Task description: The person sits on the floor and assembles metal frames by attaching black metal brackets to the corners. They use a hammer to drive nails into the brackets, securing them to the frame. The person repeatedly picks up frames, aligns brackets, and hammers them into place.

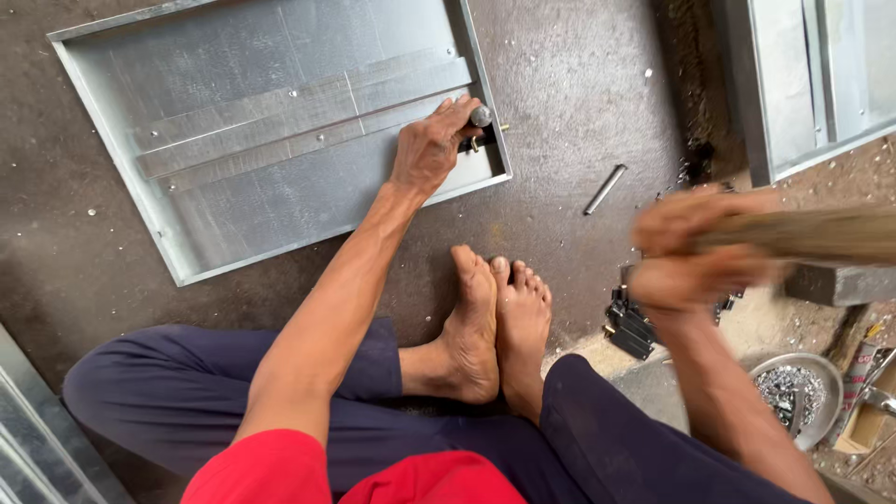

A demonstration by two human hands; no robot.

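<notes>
I sit on the floor with my bare feet (495, 322) together. My left hand (431, 149) is closed around a small metal punch-like tool (479, 117) held against the right edge of a flat galvanised sheet-metal tray (261, 187) lying in front of me. A riveted metal strip (308, 112) crosses the tray. My right hand (695, 252), blurred by motion, grips the wooden handle (812, 233) of a tool raised at the right; its head is out of view.
A short metal rod (606, 189) lies on the dark floor right of the tray. Black hinges or clips (633, 327) sit near my right knee. A metal bowl (798, 392) of small rivets stands at lower right. Another metal panel (803, 84) lies at upper right.
</notes>
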